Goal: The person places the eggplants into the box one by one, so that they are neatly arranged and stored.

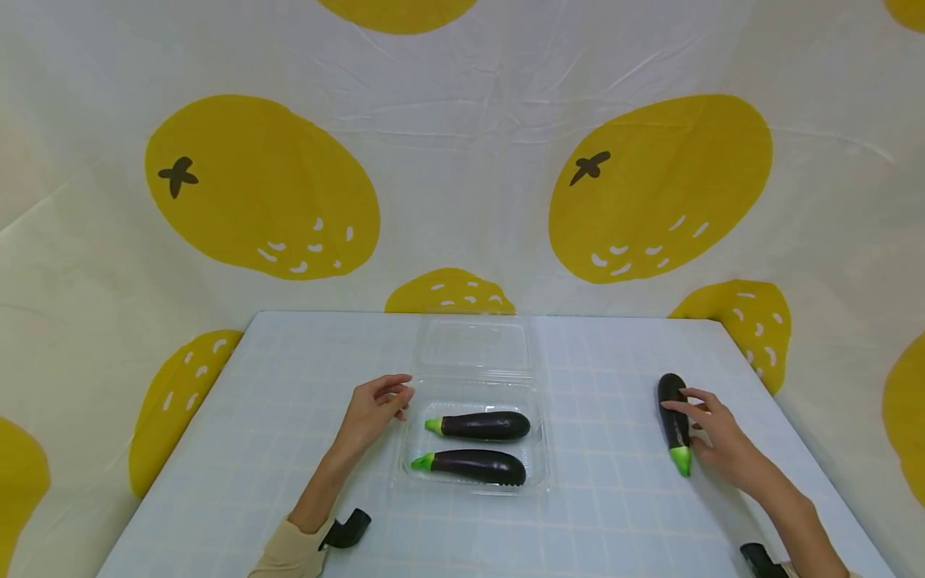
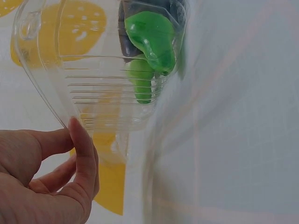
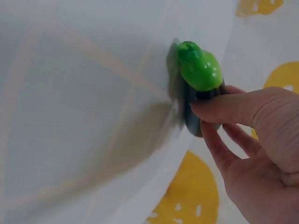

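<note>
A clear plastic clamshell box [image 1: 470, 395] lies with its lid laid back on the table. Inside it are two dark eggplants, an upper eggplant [image 1: 486, 425] and a lower eggplant [image 1: 478, 466], green stems pointing left. My left hand [image 1: 372, 411] is at the box's left side; in the left wrist view its thumb and fingertip pinch the rim [image 2: 44, 100]. Far to the right, a third eggplant [image 1: 673, 409] lies on the table, green stem toward me. My right hand [image 1: 723, 441] grips it, thumb [image 3: 224, 108] on one side and fingers round the other.
A pale checked cloth covers the table [image 1: 311, 361]. Behind it hangs a white sheet [image 1: 462, 185] printed with large yellow fruit. Dark wrist mounts sit on both forearms, the left mount [image 1: 348, 530] close over the table.
</note>
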Demonstrator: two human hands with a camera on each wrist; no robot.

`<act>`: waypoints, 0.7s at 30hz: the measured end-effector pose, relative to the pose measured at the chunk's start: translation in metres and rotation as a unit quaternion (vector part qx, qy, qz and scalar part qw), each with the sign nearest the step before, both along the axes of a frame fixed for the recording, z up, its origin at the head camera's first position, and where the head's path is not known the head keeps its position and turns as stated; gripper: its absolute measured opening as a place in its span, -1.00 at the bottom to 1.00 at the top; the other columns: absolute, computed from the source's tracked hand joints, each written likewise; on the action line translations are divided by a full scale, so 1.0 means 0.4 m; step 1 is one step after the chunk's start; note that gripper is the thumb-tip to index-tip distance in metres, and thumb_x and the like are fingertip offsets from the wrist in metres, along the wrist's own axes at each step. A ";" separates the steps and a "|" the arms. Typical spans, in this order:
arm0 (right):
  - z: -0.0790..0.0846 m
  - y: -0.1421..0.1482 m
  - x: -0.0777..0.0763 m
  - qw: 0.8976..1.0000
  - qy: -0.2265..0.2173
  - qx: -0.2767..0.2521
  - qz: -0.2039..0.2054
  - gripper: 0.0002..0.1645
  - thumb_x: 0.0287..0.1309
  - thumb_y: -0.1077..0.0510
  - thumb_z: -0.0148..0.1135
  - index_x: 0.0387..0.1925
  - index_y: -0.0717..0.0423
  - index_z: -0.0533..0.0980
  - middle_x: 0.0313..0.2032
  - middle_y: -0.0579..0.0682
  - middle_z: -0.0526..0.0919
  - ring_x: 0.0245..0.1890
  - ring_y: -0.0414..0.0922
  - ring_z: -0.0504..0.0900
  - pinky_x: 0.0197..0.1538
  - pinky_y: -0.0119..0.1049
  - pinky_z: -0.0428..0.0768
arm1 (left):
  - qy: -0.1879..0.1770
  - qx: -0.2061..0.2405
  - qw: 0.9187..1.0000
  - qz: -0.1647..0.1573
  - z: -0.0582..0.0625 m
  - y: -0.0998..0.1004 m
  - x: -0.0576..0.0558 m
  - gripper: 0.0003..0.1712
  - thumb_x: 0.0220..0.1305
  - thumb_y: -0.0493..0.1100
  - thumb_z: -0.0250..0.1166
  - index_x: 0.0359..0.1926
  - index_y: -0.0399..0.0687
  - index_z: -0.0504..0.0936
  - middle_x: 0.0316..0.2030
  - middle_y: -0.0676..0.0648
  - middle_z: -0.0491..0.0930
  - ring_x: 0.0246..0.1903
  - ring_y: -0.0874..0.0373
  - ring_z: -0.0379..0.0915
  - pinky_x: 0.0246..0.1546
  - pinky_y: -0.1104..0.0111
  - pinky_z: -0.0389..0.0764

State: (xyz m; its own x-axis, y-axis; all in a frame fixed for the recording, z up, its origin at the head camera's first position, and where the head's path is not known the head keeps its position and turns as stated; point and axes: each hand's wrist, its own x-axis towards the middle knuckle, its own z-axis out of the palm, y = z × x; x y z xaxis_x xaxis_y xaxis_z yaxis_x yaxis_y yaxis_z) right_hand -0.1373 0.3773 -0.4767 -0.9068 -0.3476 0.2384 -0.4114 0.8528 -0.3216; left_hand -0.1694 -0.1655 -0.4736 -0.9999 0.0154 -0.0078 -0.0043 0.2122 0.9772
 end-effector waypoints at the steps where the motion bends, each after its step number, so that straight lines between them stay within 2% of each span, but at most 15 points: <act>1: -0.003 0.000 -0.002 1.000 0.004 0.006 0.002 -0.24 -0.19 0.66 0.39 0.13 0.19 0.54 0.26 0.35 0.29 -0.01 0.20 0.43 -0.10 0.09 0.66 | 0.000 0.002 1.000 -0.001 0.000 0.000 0.000 -0.62 0.38 -0.31 0.37 0.15 -0.42 0.62 -0.17 -0.33 0.67 -0.30 -0.19 0.61 -0.40 0.42 0.69; 3: -0.009 -0.001 -0.005 1.000 0.011 0.010 0.008 -0.23 -0.19 0.65 0.41 0.13 0.16 0.53 0.27 0.34 0.29 0.04 0.27 0.39 -0.06 0.29 0.59 | 0.000 0.007 1.000 -0.001 0.000 0.000 0.000 -0.62 0.37 -0.31 0.37 0.14 -0.43 0.62 -0.18 -0.33 0.67 -0.31 -0.18 0.61 -0.41 0.43 0.68; 8: -0.014 -0.005 -0.013 0.999 0.037 0.008 0.027 -0.23 -0.25 0.67 0.43 0.08 0.15 0.56 0.26 0.33 0.35 0.13 0.41 0.28 -0.04 0.47 0.46 | 0.001 0.014 1.000 -0.003 -0.002 -0.002 0.001 -0.63 0.38 -0.29 0.37 0.13 -0.41 0.63 -0.19 -0.30 0.67 -0.33 -0.11 0.62 -0.41 0.42 0.69; 15: -0.010 -0.014 -0.015 0.997 0.065 0.020 0.040 -0.21 -0.33 0.67 0.49 0.03 0.13 0.58 0.24 0.29 0.40 0.16 0.36 0.27 -0.06 0.46 0.49 | -0.003 0.012 1.000 0.000 0.002 -0.001 0.004 -0.61 0.38 -0.26 0.38 0.14 -0.39 0.63 -0.16 -0.33 0.67 -0.33 -0.09 0.62 -0.40 0.42 0.69; 21: -0.008 -0.013 -0.016 0.997 0.065 0.024 0.038 -0.24 -0.27 0.64 0.50 0.05 0.16 0.57 0.21 0.30 0.43 0.18 0.36 0.28 -0.04 0.45 0.48 | -0.001 0.002 1.000 -0.001 0.005 -0.001 0.007 -0.59 0.38 -0.24 0.38 0.15 -0.39 0.63 -0.17 -0.29 0.67 -0.35 -0.06 0.61 -0.39 0.40 0.69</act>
